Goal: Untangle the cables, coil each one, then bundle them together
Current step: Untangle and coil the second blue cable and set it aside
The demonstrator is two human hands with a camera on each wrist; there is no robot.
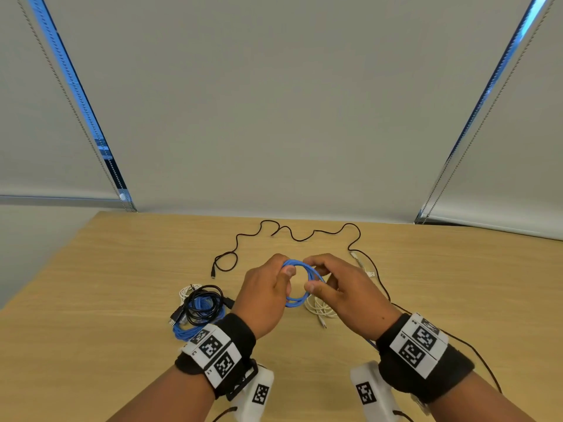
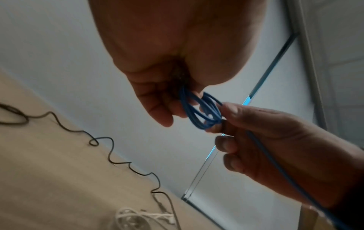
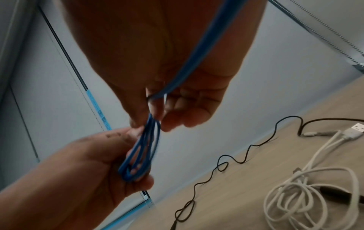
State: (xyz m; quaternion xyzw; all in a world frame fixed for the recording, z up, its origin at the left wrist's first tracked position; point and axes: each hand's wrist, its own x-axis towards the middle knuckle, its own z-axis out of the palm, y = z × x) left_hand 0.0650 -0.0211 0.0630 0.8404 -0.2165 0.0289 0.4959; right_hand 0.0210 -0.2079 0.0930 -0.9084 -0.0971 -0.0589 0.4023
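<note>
Fingers of both hands, left hand (image 1: 268, 295) and right hand (image 1: 341, 295), seemingly pinch the blue cable (image 1: 300, 283) coil.

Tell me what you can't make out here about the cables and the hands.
- Blue cable: its free end, head view, hidden behind the right hand.
- Left hand: fingertips on the coil, head view, hidden by its own back.
- Pile of coiled cables: cable count, head view, overlapped and partly behind the wristband.
- Black cable: plug type, too small.
</note>
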